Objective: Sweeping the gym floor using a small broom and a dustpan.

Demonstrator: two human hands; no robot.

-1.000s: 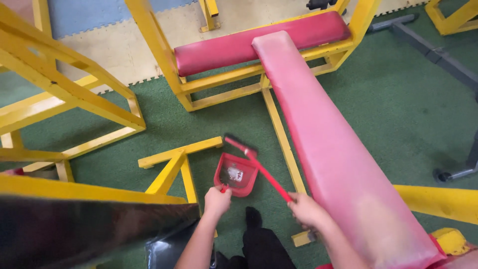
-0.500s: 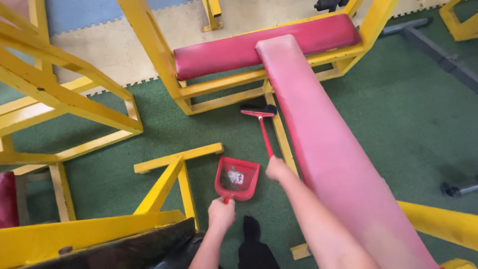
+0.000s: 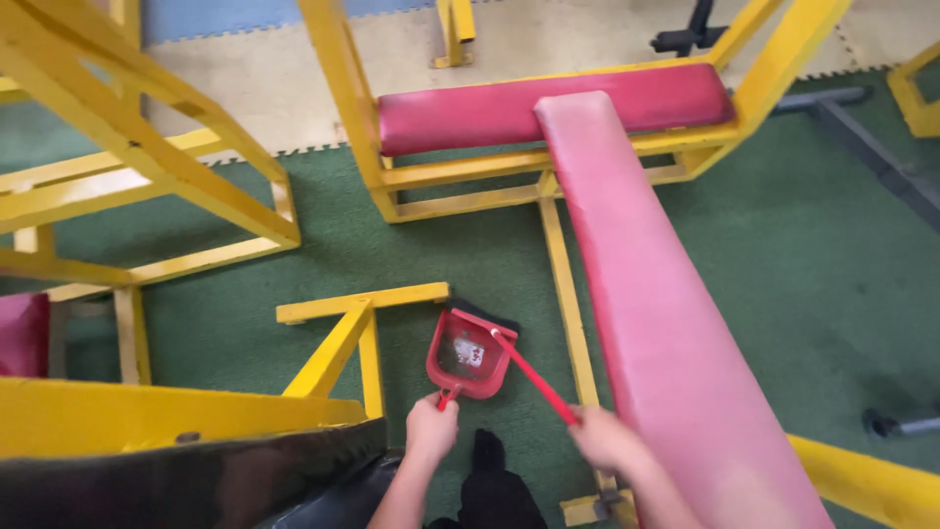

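Gripping the red dustpan (image 3: 468,355) by its handle, the left hand (image 3: 431,428) steadies it on the green floor (image 3: 783,245); at four o'clock, the right hand (image 3: 605,439) clasps a red brush (image 3: 524,367), bristles at the pan's mouth.

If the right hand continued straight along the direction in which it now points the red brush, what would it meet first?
The right hand points up and to the left along the thin red brush handle. First in that line is probably the front edge of the red plastic dustpan, held by the left hand; depth is unclear.
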